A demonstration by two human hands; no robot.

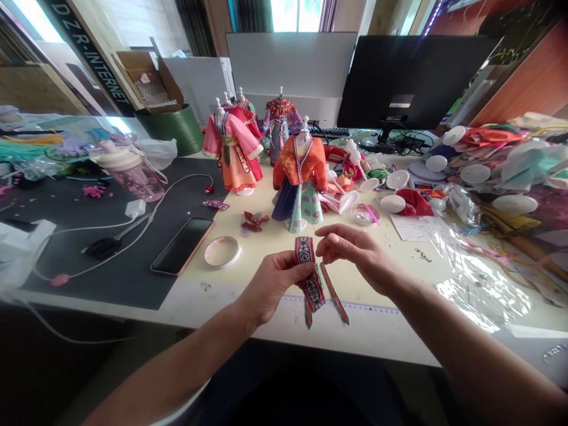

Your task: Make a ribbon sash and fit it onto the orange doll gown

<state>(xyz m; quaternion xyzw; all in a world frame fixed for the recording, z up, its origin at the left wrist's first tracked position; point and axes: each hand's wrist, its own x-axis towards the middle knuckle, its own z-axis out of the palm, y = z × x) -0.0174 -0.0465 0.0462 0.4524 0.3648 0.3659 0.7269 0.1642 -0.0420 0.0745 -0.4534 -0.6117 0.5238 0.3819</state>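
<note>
My left hand (271, 284) pinches a red patterned ribbon piece (307, 266) above the table's front edge; a wide embroidered strip stands up from the fingers and thin red-green tails hang below. My right hand (355, 248) hovers just right of the ribbon, fingers curled and slightly apart, with its fingertips near the strip's top. Behind the hands stands a doll mannequin in an orange top and teal skirt (299, 177).
More dressed mannequins (233, 148) stand at the back. A roll of pink tape (222, 251), a phone (183, 244), a pink bottle (131, 168) and cables lie left. White stands (393, 203), fabric scraps and clear plastic (479, 284) crowd the right. A monitor (412, 77) stands behind.
</note>
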